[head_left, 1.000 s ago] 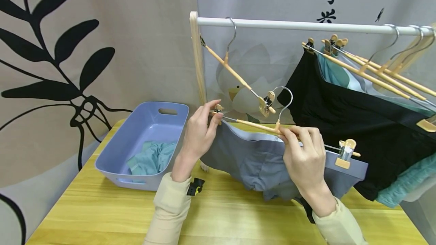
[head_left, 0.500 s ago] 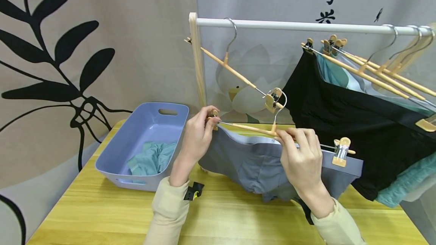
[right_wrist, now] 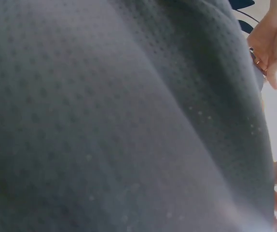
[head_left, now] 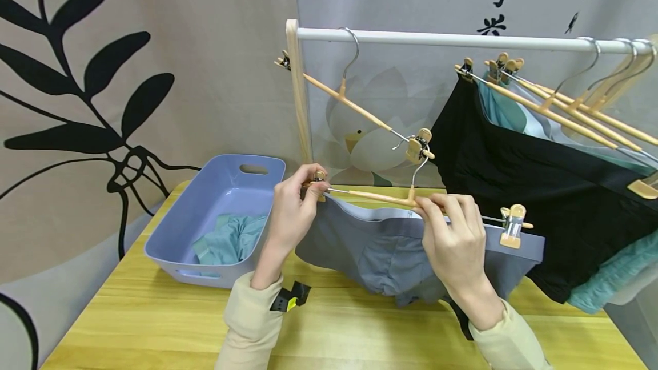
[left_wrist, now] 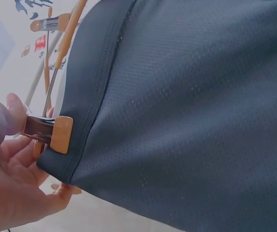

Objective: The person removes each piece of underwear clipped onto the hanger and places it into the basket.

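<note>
Grey boxer briefs (head_left: 396, 256) hang by the waistband from a wooden clip hanger (head_left: 380, 195), held over the table. My left hand (head_left: 290, 207) pinches the clip (head_left: 319, 177) at the hanger's left end. In the left wrist view, that clip's wooden pad (left_wrist: 62, 135) sits over the waistband's corner. My right hand (head_left: 454, 238) grips the hanger's bar just right of its metal hook (head_left: 418, 170). A second clip (head_left: 513, 225) bites the waistband at the right end. Mesh fabric (right_wrist: 104, 121) fills most of the right wrist view.
A white rod (head_left: 447, 40) crosses the back on a wooden frame. A bare clip hanger (head_left: 354, 107) hangs from it, close to the held hook. Black shorts (head_left: 534, 176) and other garments hang at the right. A blue basket (head_left: 169, 233) with a teal garment (head_left: 229, 238) stands left.
The hanger with the briefs has shifted slightly left and down with both my hands. My left fingers have closed in around the left clip. The bare hanger on the rod has turned.
</note>
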### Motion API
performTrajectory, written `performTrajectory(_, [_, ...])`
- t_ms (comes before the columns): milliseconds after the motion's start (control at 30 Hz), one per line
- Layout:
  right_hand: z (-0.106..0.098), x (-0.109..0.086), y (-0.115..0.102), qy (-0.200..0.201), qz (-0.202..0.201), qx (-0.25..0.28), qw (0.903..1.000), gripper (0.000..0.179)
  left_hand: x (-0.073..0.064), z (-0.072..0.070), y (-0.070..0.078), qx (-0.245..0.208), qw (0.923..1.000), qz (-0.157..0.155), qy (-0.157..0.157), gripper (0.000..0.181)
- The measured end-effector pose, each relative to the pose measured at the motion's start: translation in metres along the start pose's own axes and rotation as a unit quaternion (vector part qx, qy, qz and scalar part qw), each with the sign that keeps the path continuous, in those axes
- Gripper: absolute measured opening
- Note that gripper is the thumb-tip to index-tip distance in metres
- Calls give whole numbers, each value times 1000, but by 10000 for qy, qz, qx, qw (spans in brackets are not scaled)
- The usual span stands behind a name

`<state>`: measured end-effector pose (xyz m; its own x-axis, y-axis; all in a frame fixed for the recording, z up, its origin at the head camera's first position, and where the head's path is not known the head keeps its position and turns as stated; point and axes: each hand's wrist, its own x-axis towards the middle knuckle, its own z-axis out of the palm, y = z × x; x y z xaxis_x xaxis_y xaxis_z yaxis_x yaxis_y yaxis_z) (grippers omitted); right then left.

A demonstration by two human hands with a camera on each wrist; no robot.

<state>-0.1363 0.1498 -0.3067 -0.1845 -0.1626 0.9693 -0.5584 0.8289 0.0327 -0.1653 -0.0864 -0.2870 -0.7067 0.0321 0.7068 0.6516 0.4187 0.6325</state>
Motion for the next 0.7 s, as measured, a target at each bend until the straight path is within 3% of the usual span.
performTrajectory(700, [0, 0, -4, -44, -67, 15, 10000, 23, -6, -7, 10, 184, 9995, -117, 211, 18])
